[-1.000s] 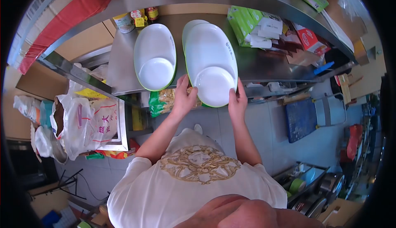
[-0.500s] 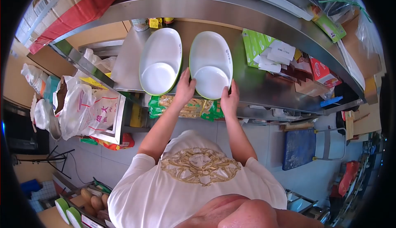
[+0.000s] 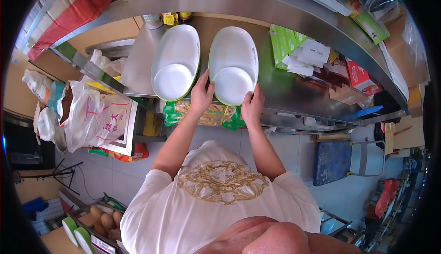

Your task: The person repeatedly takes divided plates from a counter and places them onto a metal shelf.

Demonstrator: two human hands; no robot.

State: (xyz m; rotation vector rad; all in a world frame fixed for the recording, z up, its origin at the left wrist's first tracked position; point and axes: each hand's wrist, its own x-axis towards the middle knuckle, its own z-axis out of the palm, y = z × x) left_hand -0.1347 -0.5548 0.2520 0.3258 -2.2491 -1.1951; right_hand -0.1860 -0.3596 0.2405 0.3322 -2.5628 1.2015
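Observation:
Two oval white divided plates with green edges lie side by side on the steel counter. My left hand (image 3: 202, 93) has its fingers at the lower left edge of the right-hand divided plate (image 3: 234, 47). At that plate's lower right edge, my right hand (image 3: 253, 106) grips with thumb and fingers. The left-hand divided plate (image 3: 176, 42) rests close beside my left hand, apart from the other plate. Each plate has a round compartment at its near end and small dark markings on its right inner wall. Fingertips under the held plate are hidden.
Below the counter edge lies a green-and-clear food packet (image 3: 211, 115). Green boxes (image 3: 285, 42) and papers sit to the right, near a red box (image 3: 360, 76). A steel shelf (image 3: 220, 0) overhangs the counter. White plastic bags (image 3: 94, 118) stand left; a blue platform trolley (image 3: 331, 162) is lower right.
The whole view has shifted slightly, so the plates and counter appear a little higher. Both hands stay at the same plate's edges, and the two plates keep their places side by side.

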